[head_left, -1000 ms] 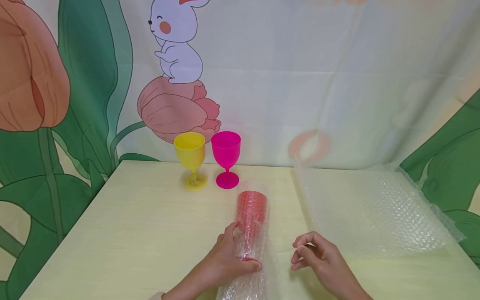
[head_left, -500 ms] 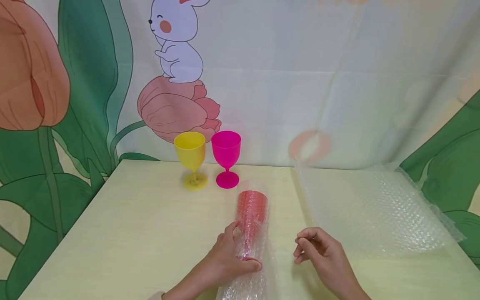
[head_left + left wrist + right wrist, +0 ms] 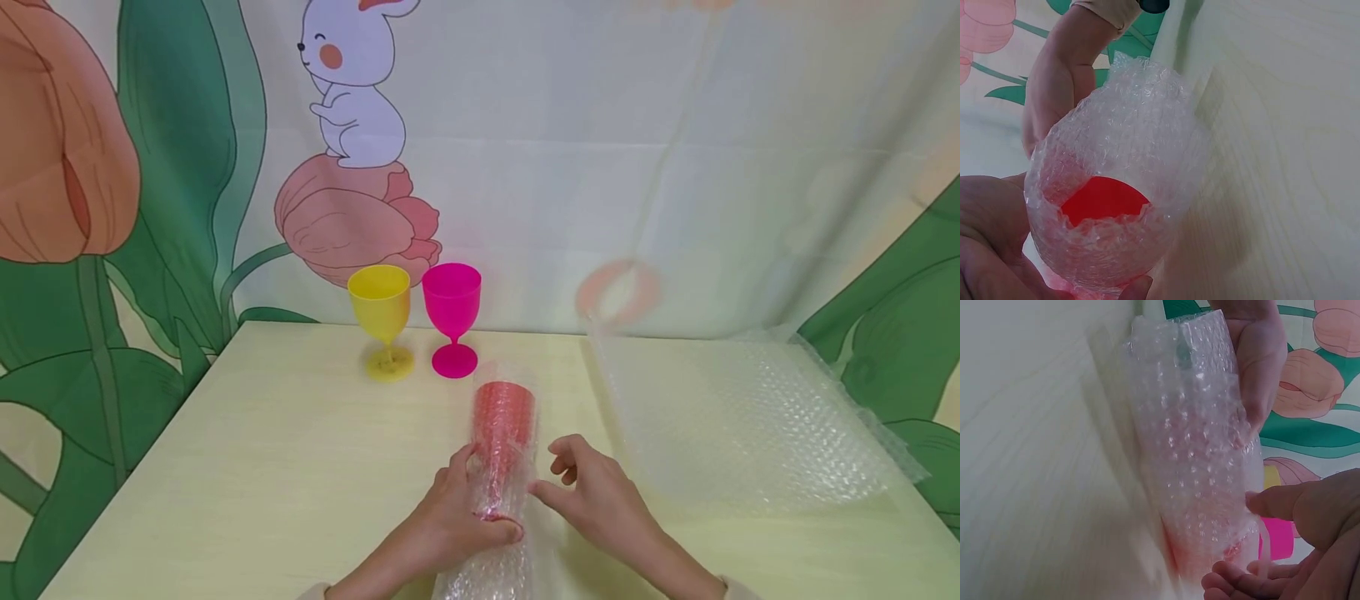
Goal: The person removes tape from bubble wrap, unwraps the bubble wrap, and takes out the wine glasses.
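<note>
A red goblet [image 3: 505, 412] lies rolled in clear bubble wrap [image 3: 487, 577], its stem narrowing towards me. My left hand [image 3: 457, 521] grips the roll from the left, thumb across the near end of the goblet. In the left wrist view, a smooth red part of the goblet [image 3: 1104, 200] shows through the wrap's open end. Just right of the roll is my right hand [image 3: 596, 496], thumb and fingers apart and loosely bent. A thin translucent strip [image 3: 1264, 547] shows by its fingers in the right wrist view; whether they hold it I cannot tell.
A yellow goblet [image 3: 379, 308] and a magenta goblet [image 3: 452, 304] stand upright side by side at the table's back. More bubble wrap [image 3: 757, 425] lies flat on the right of the pale table [image 3: 262, 450]. Behind hangs a printed cloth [image 3: 540, 167].
My right hand has moved left to the side of the wrapped goblet, and its thumb has spread from the fingers. The left hand keeps its grip in the same place.
</note>
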